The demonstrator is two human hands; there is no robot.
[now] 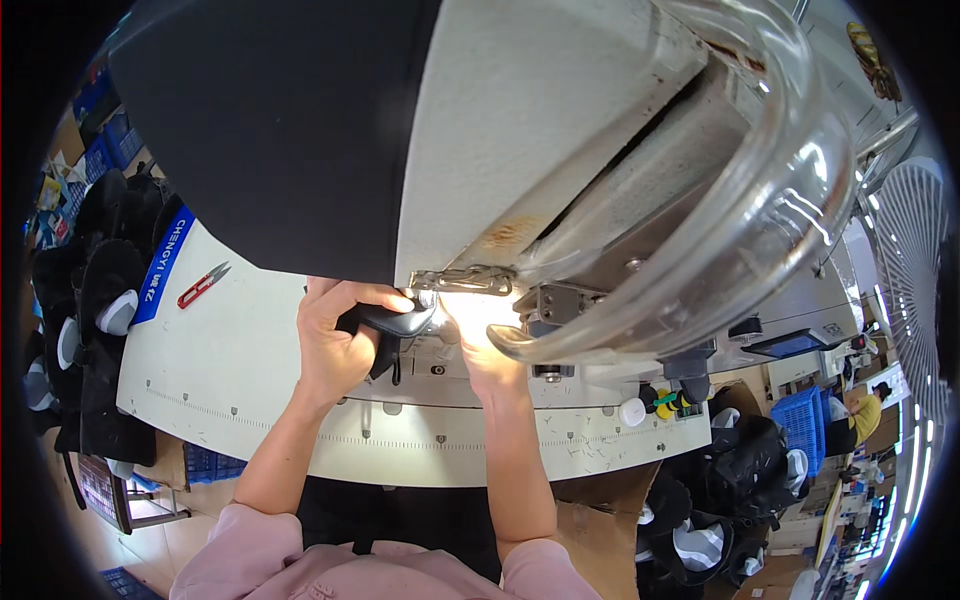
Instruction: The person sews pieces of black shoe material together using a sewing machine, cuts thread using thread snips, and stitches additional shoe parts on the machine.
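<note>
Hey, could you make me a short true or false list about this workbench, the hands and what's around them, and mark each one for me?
1. The left hand grips a black piece. True.
2. The red-handled snips lie to the right of both hands. False: they lie on the white table, to the left of the left hand.
3. Bright light falls on the right hand. True.
4. The person's sleeves are black. False: they are pink.
5. A blue crate shows toward the right side of the picture. True.
</note>
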